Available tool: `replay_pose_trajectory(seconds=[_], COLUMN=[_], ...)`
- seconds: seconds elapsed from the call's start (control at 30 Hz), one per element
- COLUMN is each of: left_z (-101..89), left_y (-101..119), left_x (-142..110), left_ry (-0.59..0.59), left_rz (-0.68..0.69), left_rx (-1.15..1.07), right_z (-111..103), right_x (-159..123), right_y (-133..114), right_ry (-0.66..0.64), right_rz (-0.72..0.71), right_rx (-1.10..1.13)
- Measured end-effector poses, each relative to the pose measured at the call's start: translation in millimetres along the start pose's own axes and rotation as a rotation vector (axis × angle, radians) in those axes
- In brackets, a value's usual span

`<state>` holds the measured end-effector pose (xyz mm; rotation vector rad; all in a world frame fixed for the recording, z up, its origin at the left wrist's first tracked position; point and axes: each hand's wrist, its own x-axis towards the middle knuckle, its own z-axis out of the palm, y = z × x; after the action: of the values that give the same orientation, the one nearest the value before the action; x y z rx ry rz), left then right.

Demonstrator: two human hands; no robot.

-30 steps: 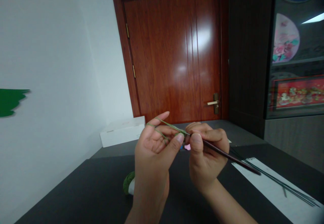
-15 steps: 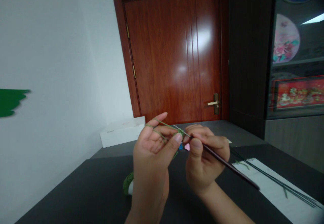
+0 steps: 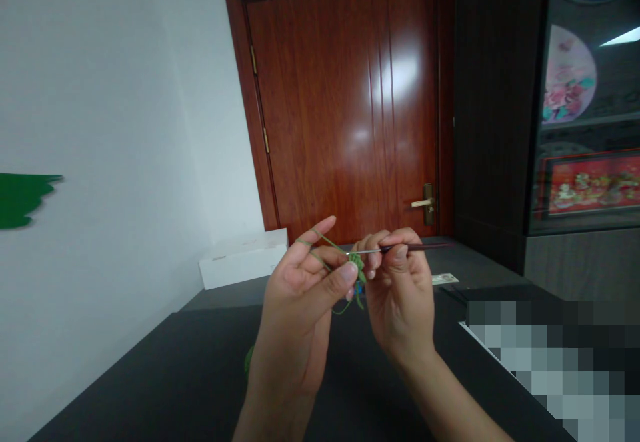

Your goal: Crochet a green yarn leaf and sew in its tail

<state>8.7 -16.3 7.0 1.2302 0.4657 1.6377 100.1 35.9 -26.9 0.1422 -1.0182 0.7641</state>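
A: Left hand (image 3: pixel 305 295); how does it stand?
B: Partly closed; the thumb pinches a small green stitched piece (image 3: pixel 357 267) against the fingers; one finger is raised apart, with green yarn (image 3: pixel 327 241) crossing it and running down towards the piece.
A: Right hand (image 3: pixel 403 289)?
B: Closed in a pinch; thumb and fingertips grip a hook (image 3: pixel 425 247) with a dark handle; it lies nearly level, handle pointing out past the right side of that hand, metal tip at the upper edge of the piece; whether the tip has caught a loop cannot be told.
A: Position of the piece?
B: Between the two hands, above the table (image 3: pixel 175 362); a loose end hangs beneath it.
A: Surroundings?
B: Green yarn bundle (image 3: pixel 249 361) beside the left wrist, mostly hidden by it; white box (image 3: pixel 243 257) beyond the left hand; paper slip (image 3: pixel 445 279) just beyond the right hand.
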Motion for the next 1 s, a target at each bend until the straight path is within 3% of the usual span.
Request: replay_pose_trajectory(seconds=[0.27, 0.47, 0.8, 1.0], left_z=[1.0, 2.5, 4.4, 3.0], left_y=[2, 4, 0, -2], left_x=[0, -2, -1, 0], left_ry=[-0.015, -0.01, 0.04, 0.036], left_rz=[-0.013, -0.013, 0.144, 0.185], left_rx=[-0.011, 0.027, 0.127, 0.154], right_z=[-3, -6, -17, -19], right_x=[4, 7, 14, 16], right_y=[-1, -3, -7, -5], right_ry=[-0.016, -0.062, -0.108, -0.123], right_rz=[0.027, -0.065, -0.211, -0.16], right_rx=[-0.025, -0.071, -0.105, -0.076])
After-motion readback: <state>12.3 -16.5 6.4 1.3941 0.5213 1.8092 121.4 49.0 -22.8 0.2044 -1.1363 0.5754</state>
